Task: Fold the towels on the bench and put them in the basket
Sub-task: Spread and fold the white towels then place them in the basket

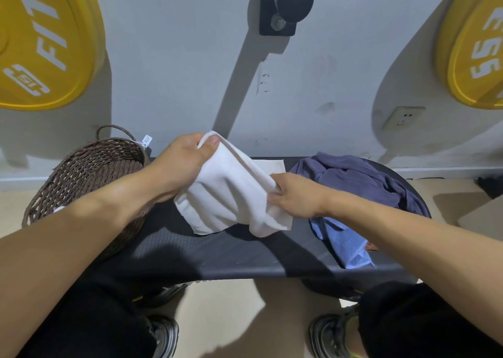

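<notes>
A person in dark trousers and dark shoes (163, 336) stands at a black counter (217, 257), both bare forearms stretched out over it. The left hand (182, 164) pinches the upper corner of a white towel (231, 194), thumb on top of the cloth, lifting that end clear of the counter. The right hand (294, 197) grips the towel's other end, fingers curled into the fabric, so the cloth hangs slack between the two hands with its lower edge near the surface. Just right of the white towel lie a light blue towel (345, 246), hanging over the counter's front edge, and behind it a crumpled dark blue towel (362, 178). A brown wicker basket (89, 172) sits at the counter's left end. Beyond, yellow weight plates (46, 39) hang on the grey wall (177, 72).
</notes>
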`<action>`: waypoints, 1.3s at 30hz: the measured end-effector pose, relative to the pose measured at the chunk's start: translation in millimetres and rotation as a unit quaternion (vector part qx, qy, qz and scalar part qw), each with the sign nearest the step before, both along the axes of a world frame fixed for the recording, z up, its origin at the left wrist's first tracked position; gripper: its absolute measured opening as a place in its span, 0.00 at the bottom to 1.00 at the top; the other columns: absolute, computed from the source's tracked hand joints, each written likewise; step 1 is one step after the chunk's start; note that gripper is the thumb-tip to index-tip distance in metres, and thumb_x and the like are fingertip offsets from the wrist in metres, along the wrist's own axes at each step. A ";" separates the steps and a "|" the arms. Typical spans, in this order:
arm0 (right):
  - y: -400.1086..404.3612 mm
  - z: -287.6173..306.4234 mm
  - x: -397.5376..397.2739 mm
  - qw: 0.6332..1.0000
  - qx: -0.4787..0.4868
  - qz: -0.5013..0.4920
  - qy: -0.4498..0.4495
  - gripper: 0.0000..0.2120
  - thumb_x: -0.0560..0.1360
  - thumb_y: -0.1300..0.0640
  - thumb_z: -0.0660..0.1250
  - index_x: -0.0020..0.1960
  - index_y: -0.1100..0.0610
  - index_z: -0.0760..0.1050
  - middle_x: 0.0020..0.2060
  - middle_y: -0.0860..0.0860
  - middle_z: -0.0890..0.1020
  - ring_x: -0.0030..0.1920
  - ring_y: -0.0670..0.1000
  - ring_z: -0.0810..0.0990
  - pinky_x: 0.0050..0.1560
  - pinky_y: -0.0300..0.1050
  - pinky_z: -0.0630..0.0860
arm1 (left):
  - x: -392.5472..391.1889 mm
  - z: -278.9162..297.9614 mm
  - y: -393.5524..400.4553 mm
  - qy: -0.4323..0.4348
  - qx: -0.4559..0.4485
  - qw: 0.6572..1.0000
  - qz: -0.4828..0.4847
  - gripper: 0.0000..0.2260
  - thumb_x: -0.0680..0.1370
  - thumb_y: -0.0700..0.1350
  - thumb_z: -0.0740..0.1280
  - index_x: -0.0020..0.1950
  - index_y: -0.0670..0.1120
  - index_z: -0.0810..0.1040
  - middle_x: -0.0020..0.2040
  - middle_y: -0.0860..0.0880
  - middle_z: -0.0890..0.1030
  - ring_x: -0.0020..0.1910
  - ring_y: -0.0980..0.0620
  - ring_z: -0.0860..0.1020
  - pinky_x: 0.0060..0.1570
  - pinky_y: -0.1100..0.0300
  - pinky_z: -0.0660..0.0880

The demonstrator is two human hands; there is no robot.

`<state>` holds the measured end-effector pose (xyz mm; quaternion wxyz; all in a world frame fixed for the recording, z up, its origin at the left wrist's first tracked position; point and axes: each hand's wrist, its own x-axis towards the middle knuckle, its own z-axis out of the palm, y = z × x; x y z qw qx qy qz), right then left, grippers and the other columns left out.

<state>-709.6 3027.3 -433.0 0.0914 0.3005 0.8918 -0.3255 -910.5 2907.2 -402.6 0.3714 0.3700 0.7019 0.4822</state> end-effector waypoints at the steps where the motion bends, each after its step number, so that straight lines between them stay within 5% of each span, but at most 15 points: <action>1: 5.5 -1.4 4.0 0.999 0.007 0.012 -0.040 0.08 0.78 0.58 0.62 0.39 0.55 0.68 0.35 0.48 0.74 0.34 0.51 0.72 0.32 0.41 0.66 | -2.7 1.9 0.1 0.019 0.001 1.000 0.016 0.14 0.83 0.51 0.61 0.45 0.45 0.79 0.41 0.42 0.81 0.40 0.46 0.79 0.47 0.50 0.75; 6: 35.6 -1.7 29.6 0.977 -0.193 -0.023 -0.084 0.04 0.77 0.62 0.68 0.43 0.60 0.77 0.34 0.52 0.83 0.32 0.46 0.80 0.32 0.34 0.74 | -29.9 4.7 -10.7 0.325 -0.115 0.937 -0.060 0.15 0.81 0.54 0.63 0.45 0.43 0.78 0.39 0.48 0.80 0.40 0.47 0.77 0.38 0.57 0.70; 10: 57.2 1.9 43.2 0.916 -0.396 -0.066 -0.013 0.08 0.78 0.57 0.69 0.44 0.57 0.85 0.42 0.53 0.86 0.42 0.48 0.84 0.46 0.38 0.79 | -43.3 1.7 -20.4 0.322 -0.309 0.875 -0.187 0.18 0.78 0.59 0.65 0.47 0.45 0.82 0.44 0.49 0.84 0.45 0.48 0.81 0.52 0.54 0.77; 14: 67.3 2.5 50.0 0.882 -0.465 -0.078 -0.007 0.10 0.75 0.54 0.69 0.46 0.59 0.86 0.44 0.53 0.86 0.43 0.48 0.85 0.45 0.38 0.80 | -45.9 -8.2 -22.6 0.236 -0.348 0.878 -0.229 0.17 0.75 0.59 0.70 0.44 0.45 0.84 0.40 0.54 0.84 0.40 0.55 0.80 0.43 0.63 0.74; 18: 65.1 2.2 48.5 0.890 -0.438 -0.125 -0.018 0.10 0.74 0.51 0.70 0.44 0.57 0.86 0.39 0.53 0.85 0.36 0.49 0.84 0.34 0.41 0.80 | -47.4 -18.9 -13.1 0.207 -0.321 0.904 -0.195 0.17 0.75 0.57 0.71 0.55 0.46 0.83 0.50 0.52 0.85 0.50 0.52 0.82 0.55 0.59 0.77; 21: 62.7 -4.5 38.1 0.869 -0.429 -0.222 0.103 0.13 0.79 0.51 0.65 0.53 0.60 0.82 0.44 0.55 0.85 0.40 0.50 0.84 0.37 0.42 0.81 | -54.9 -32.2 0.7 0.240 -0.259 0.932 -0.080 0.17 0.75 0.56 0.71 0.55 0.44 0.82 0.53 0.46 0.84 0.49 0.46 0.81 0.55 0.54 0.77; 23: 62.3 -9.2 29.3 0.840 -0.418 -0.282 0.199 0.10 0.81 0.53 0.64 0.50 0.58 0.79 0.41 0.52 0.83 0.39 0.50 0.80 0.39 0.42 0.79 | -55.7 -41.7 10.0 0.111 -0.156 0.980 0.047 0.17 0.75 0.51 0.74 0.57 0.40 0.79 0.54 0.40 0.83 0.46 0.45 0.81 0.49 0.53 0.78; 25: 62.8 -14.7 21.6 0.826 -0.403 -0.310 0.244 0.06 0.81 0.55 0.64 0.47 0.55 0.76 0.39 0.51 0.81 0.39 0.51 0.79 0.40 0.43 0.77 | -56.5 -47.7 19.9 0.016 -0.097 0.985 0.141 0.26 0.73 0.49 0.76 0.66 0.40 0.72 0.58 0.39 0.80 0.45 0.47 0.80 0.46 0.56 0.77; 27: 62.9 -27.2 18.1 0.869 -0.318 -0.316 0.207 0.05 0.80 0.58 0.67 0.45 0.54 0.73 0.37 0.51 0.78 0.39 0.53 0.74 0.38 0.44 0.73 | -58.3 -55.3 23.7 0.101 -0.159 0.974 0.127 0.30 0.70 0.53 0.75 0.68 0.44 0.69 0.57 0.42 0.80 0.46 0.47 0.82 0.46 0.58 0.78; 30: 60.1 -53.1 20.4 0.952 -0.148 -0.265 0.026 0.04 0.76 0.64 0.67 0.43 0.59 0.74 0.34 0.53 0.74 0.35 0.54 0.69 0.31 0.43 0.67 | -55.7 -66.9 16.2 0.283 -0.377 0.880 -0.065 0.18 0.74 0.56 0.69 0.51 0.41 0.78 0.45 0.43 0.84 0.37 0.45 0.84 0.34 0.58 0.81; 34: 55.7 -82.9 24.2 0.958 -0.155 -0.181 -0.162 0.16 0.76 0.72 0.62 0.39 0.53 0.75 0.32 0.46 0.75 0.35 0.51 0.72 0.31 0.41 0.73 | -36.7 -103.8 -2.2 0.166 -0.530 0.807 -0.199 0.17 0.73 0.53 0.69 0.48 0.39 0.76 0.45 0.43 0.83 0.35 0.45 0.85 0.37 0.52 0.83; 39: 52.6 -109.2 32.2 0.968 -0.103 -0.117 -0.196 0.11 0.72 0.63 0.70 0.34 0.56 0.71 0.28 0.52 0.73 0.25 0.49 0.70 0.26 0.37 0.71 | -12.4 -150.4 -24.3 0.231 -0.490 0.818 -0.194 0.16 0.73 0.52 0.71 0.44 0.40 0.73 0.38 0.43 0.83 0.29 0.48 0.81 0.33 0.58 0.81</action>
